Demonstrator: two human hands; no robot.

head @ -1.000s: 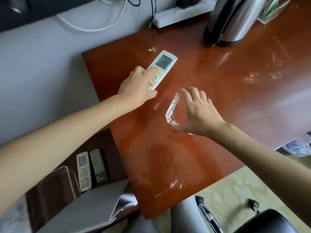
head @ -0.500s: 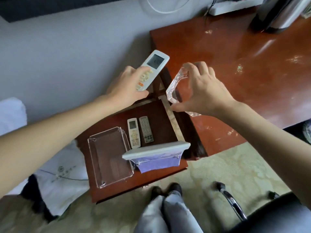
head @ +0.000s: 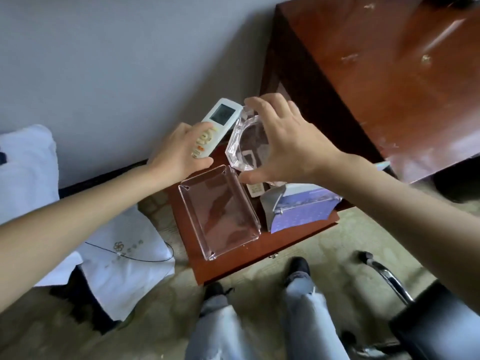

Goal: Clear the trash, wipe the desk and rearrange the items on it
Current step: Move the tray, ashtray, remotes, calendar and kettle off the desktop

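Over the low side table (head: 220,271), left hand (head: 179,152) gripped the remote (head: 220,118), right hand (head: 288,144) clutched the glass ashtray (head: 246,144); desk (head: 389,74) looked cleared, smudges left.

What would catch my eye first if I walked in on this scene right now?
Two bare arms reach out over a low wooden side table. The left hand holds a white remote, and the right hand grips a clear glass ashtray beside it. Just below them, a clear rectangular tray lies on that table, with the big reddish desk at upper right.
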